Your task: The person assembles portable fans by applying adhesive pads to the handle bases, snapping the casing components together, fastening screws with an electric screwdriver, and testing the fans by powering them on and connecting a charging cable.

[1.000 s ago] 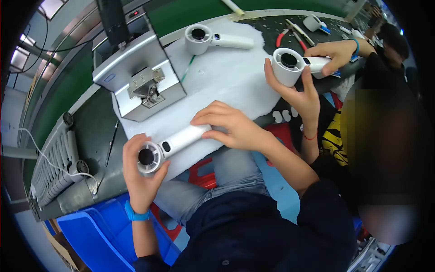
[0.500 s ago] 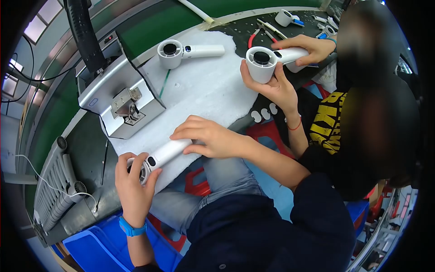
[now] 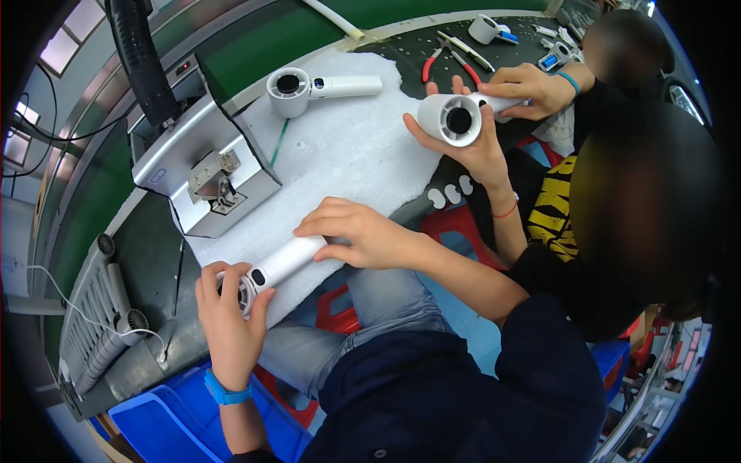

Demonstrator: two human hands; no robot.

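A white handheld fan [image 3: 287, 261] lies slantwise between my hands, over the near edge of the white foam sheet [image 3: 347, 147]. My left hand [image 3: 231, 312] is wrapped round its round head, and the fingers cover much of the black centre. The thumb and fingers of my right hand [image 3: 359, 235] grip the end of the handle. Beyond my hands, a metal press fixture [image 3: 220, 174] stands on the left of the sheet. A second white fan [image 3: 345, 86] lies at the sheet's far side.
At the right a co-worker holds another white fan [image 3: 450, 119] in both hands. Red-handled pliers [image 3: 431, 65] lie behind it. Grey fans [image 3: 108, 309] are lined up at the far left beside a white cable. A blue bin [image 3: 185, 417] sits below the table edge.
The view has shifted, so the table items appear further left. My left fingers have closed over the fan head, which has turned. The co-worker's fan has tilted, its round face now towards me.
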